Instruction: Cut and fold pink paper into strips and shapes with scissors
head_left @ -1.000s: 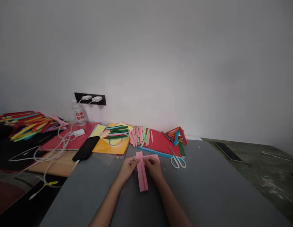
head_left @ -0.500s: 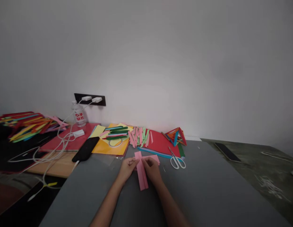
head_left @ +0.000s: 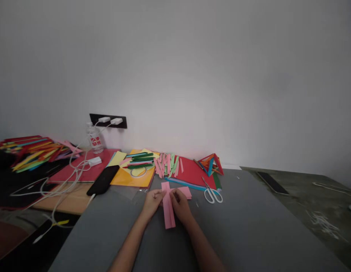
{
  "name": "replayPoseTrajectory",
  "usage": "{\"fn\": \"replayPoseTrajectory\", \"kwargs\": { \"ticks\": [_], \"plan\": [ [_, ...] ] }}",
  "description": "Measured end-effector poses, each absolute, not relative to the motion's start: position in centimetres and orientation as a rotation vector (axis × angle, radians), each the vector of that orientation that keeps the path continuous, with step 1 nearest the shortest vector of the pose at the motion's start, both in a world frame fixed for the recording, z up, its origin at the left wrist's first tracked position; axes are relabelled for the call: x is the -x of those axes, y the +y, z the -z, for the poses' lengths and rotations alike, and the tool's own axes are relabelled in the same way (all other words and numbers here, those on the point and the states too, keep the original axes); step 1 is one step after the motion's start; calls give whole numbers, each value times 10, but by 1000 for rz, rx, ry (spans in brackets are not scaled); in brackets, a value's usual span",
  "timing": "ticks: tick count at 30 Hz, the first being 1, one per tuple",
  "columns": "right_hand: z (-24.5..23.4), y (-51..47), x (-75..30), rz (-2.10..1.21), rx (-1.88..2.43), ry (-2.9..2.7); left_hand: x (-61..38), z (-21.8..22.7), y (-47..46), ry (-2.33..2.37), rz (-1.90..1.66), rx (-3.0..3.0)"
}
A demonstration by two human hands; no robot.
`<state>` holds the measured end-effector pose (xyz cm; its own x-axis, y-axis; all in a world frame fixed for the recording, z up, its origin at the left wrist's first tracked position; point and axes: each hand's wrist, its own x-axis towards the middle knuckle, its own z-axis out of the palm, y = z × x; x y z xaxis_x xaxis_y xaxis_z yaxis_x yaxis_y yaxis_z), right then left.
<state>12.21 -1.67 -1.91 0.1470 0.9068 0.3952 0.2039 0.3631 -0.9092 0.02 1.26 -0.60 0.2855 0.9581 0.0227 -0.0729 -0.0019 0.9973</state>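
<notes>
A long pink paper strip, creased along its length, is held upright in the picture between my two hands. My left hand pinches its left edge near the upper part. From the other side, my right hand grips the right edge with thumb and fingers. Behind my right fingers a second pink paper piece lies crosswise, its end sticking out to the right. Whether the two pieces are joined is hidden by my fingers. White-handled scissors rest on the grey table to the right.
Beyond my hands lie pink and green strips, red sheets, a roll of tape and a folded paper frame. At left are a black phone, white cables and a bottle.
The near end of the pink strip has swung slightly left, so it stands straighter. Both hands keep their pinch in nearly the same place.
</notes>
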Motion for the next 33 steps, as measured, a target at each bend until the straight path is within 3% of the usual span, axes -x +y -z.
{"fn": "replayPoseTrajectory", "kwargs": {
  "ticks": [7,14,33],
  "plan": [
    [21,-16,-123,-713,1119,-1326,-2,4,12,971,-1044,-1385],
    [23,-15,-122,-515,1211,-1393,-2,6,13,946,-1042,-1335],
    [19,-16,-123,-688,1158,-1368,-1,7,13,982,-1118,-1296]
  ]
}}
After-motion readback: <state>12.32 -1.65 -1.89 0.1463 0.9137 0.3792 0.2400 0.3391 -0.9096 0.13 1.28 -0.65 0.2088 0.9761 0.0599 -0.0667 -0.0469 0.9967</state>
